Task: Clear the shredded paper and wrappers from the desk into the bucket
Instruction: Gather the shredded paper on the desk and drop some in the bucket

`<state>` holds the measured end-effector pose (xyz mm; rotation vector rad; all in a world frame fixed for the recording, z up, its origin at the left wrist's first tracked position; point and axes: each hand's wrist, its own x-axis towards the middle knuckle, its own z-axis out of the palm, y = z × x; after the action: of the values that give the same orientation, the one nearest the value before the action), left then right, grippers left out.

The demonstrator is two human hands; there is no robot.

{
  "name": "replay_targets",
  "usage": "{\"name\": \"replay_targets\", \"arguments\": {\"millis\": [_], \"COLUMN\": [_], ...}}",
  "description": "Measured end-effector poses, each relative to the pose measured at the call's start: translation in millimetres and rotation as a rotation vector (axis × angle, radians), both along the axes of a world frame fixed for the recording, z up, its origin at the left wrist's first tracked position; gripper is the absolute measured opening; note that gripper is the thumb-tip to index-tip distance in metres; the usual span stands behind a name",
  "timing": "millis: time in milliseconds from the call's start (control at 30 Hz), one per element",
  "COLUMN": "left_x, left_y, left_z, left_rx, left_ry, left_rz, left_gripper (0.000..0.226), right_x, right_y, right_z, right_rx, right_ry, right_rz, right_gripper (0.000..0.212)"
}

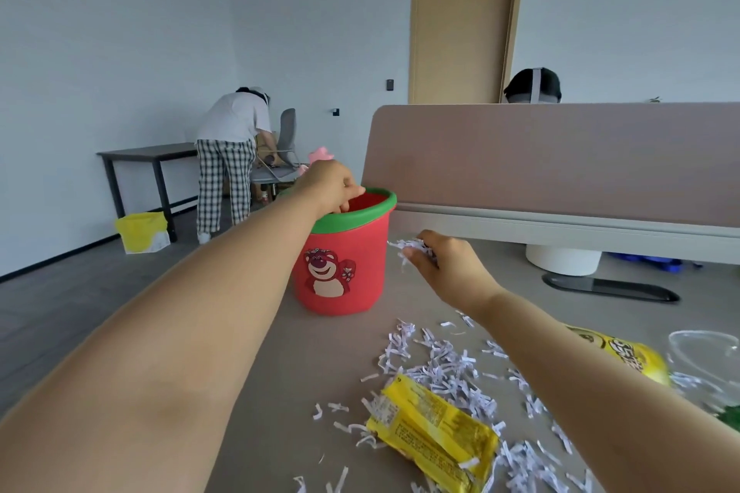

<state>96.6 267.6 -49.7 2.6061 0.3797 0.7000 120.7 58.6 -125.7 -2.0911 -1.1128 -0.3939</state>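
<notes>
A red bucket [340, 272] with a green rim and a bear picture stands on the desk. My left hand [326, 186] reaches over its near rim, fingers dipping inside; whether it holds anything is hidden. My right hand [444, 266] hovers just right of the bucket, closed on a clump of shredded paper [412, 246]. More shredded paper [452, 372] lies scattered across the desk in front. A yellow wrapper [432, 432] lies on the shreds at the front, and another yellow wrapper [624, 356] is partly hidden behind my right forearm.
A clear plastic piece [704, 352] lies at the right edge. A desk divider [560, 156] runs behind the bucket, with a white round base [564, 260] and a dark flat stand [612, 288] under it. A person stands bent over at the back left.
</notes>
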Motion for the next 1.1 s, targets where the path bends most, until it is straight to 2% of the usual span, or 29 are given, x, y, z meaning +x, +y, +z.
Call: {"name": "replay_targets", "arguments": {"millis": [67,133,233,300,400,467,600,700,800,900,1000,1100], "left_x": [-9.3,-25.0,-52.4,-66.7,-80.5,-88.0,-101.9,-115.4,-125.1,-132.9,-142.7,-149.9], "left_y": [-3.2,-0.3,15.1,20.8,8.3,-5.3,-28.2,-37.1,-44.8,-46.5,-34.3,-26.2], "left_z": [1.0,-1.0,-12.2,-21.4,-30.6,-35.1,-49.5,-54.1,-55.7,-58.3,-60.5,-61.2], "left_rx": [0.048,0.173,0.375,0.466,0.378,0.380,0.562,0.797,0.809,0.763,0.778,0.718], "left_ry": [-0.044,0.046,0.290,0.321,0.135,0.031,-0.106,-0.224,-0.259,-0.298,-0.306,-0.312], "left_rz": [0.038,0.064,0.042,0.001,-0.040,-0.049,-0.044,0.031,0.082,0.133,0.186,0.185], "left_gripper": [0.049,0.061,0.054,0.046,0.037,0.035,0.042,0.046,0.052,0.057,0.054,0.048], "right_x": [-1.1,-3.0,-3.4,-4.7,-9.2,-11.8,-18.8,-23.9,-26.0,-29.0,-32.3,-32.8], "right_y": [1.7,4.2,8.3,10.0,15.6,24.0,53.0,76.6,96.5,110.1,113.7,112.3], "right_z": [-0.4,1.7,7.3,13.2,31.9,48.6,78.4,87.1,85.3,83.4,85.4,85.1], "right_rx": [0.022,0.038,0.064,0.085,0.136,0.184,0.207,0.171,0.065,-0.158,-0.363,-0.391], "right_ry": [0.017,0.024,0.011,0.010,-0.022,-0.046,-0.099,-0.074,0.026,0.063,0.032,0.011], "right_rz": [0.003,0.013,0.031,0.043,0.020,0.037,0.126,0.167,0.164,0.099,0.101,0.120], "right_gripper": [0.025,0.025,0.029,0.027,0.038,0.035,0.028,0.021,0.028,0.028,0.046,0.042]}}
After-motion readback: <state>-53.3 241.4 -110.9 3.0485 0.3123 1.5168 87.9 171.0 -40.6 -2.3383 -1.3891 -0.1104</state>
